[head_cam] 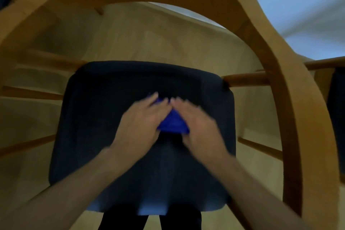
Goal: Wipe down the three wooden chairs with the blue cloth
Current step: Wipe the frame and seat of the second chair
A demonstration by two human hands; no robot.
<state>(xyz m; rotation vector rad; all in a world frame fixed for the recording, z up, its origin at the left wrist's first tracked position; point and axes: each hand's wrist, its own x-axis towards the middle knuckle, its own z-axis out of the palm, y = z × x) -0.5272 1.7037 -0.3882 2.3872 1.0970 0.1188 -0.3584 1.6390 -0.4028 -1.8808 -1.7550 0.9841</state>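
Observation:
A wooden chair with a curved back rail and a dark padded seat fills the view from above. A blue cloth lies bunched on the middle of the seat. My left hand presses flat on the cloth's left part, fingers spread forward. My right hand presses flat on its right part. The fingertips of both hands nearly meet, and most of the cloth is hidden beneath them. The picture is blurred by motion.
A second chair's dark seat and wooden rail show at the right edge. Light wooden floor lies beyond the seat. Chair rungs stick out on both sides. My dark-clothed legs stand below the seat's front edge.

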